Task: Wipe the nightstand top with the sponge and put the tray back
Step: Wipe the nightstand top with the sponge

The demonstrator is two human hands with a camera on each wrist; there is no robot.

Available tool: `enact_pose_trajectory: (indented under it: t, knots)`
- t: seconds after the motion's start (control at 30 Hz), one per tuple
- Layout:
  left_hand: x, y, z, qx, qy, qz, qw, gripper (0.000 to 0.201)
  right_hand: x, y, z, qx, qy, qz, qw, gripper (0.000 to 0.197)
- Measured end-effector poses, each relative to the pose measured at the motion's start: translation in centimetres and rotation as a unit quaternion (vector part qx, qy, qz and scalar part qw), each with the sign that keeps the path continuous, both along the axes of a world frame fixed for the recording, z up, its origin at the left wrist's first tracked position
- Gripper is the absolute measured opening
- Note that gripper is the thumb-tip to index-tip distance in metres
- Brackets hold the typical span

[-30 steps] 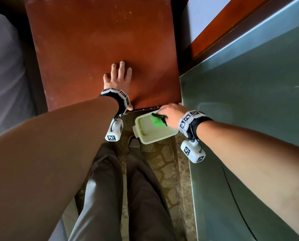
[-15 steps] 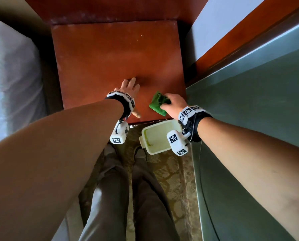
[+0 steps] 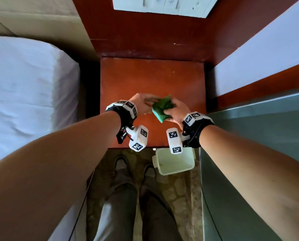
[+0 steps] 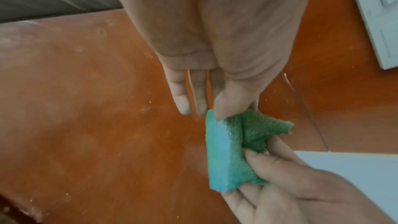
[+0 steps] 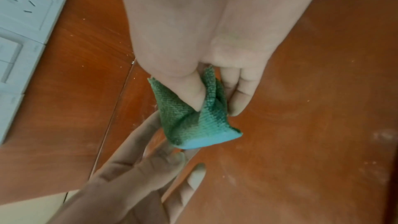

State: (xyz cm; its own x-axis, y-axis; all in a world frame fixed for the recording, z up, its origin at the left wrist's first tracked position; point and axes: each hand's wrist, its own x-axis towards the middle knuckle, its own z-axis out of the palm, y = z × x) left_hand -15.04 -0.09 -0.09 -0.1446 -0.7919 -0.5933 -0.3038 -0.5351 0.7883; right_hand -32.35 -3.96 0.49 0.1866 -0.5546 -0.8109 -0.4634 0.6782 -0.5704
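The green sponge hangs just above the front part of the red-brown nightstand top. My right hand grips it, thumb pressed into the folded scrub side. My left hand meets it from the left. Its thumb pinches the sponge's corner, and its other fingers are straight. The pale plastic tray stands on the floor before the nightstand's front right corner, partly hidden by my right wrist camera.
A white-sheeted bed runs along the left and a grey-green surface along the right. A white switch panel is on the back wall. My legs and shoes stand on patterned carpet. Dust specks lie on the top.
My right hand lifted the sponge out of the tray and up over the nightstand. My left hand left the top and came over to the sponge. The head view pulled back.
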Motion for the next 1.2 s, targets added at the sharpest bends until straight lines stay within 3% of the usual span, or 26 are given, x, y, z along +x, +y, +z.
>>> enact_pose_trajectory:
  t: [0.13,0.3,0.4,0.57,0.73,0.83,1.1,1.2]
  knots:
    - [3.0,-0.4,0.2,0.031,-0.001,-0.029,0.999,0.063,2.5,-0.7,0.3,0.051,-0.040,-0.049,0.997,0.057]
    - [5.9,-0.7,0.3,0.025,-0.015,-0.023,0.999,0.057,5.3,-2.0,0.5,0.049,-0.073,0.020,0.996,0.046]
    - [7.1,-0.8,0.1,0.010,-0.012,0.008,1.000,0.053,6.6,-2.8,0.2,0.075,-0.112,-0.014,0.991,0.042]
    - [7.6,-1.8,-1.4,0.004,-0.055,0.040,0.998,0.039,7.7,-4.0,-1.1,0.106,-0.101,-0.032,0.989,0.014]
    - [7.6,-2.9,-2.7,0.021,-0.124,0.025,0.992,0.039,7.6,-6.3,-2.9,0.096,-0.100,-0.041,0.990,0.010]
    - [7.2,-3.9,-3.4,0.055,-0.113,0.026,0.992,0.040,6.8,-7.7,-3.3,0.106,-0.130,-0.068,0.984,0.008]
    - [4.6,-6.8,-3.9,0.123,-0.105,0.073,0.984,0.031,5.0,-11.0,-4.6,0.005,-0.053,-0.056,0.997,0.015]
    - [3.6,-8.0,-4.3,0.156,-0.118,0.095,0.976,0.031,4.6,-11.7,-5.5,-0.048,0.004,-0.017,0.999,0.030]
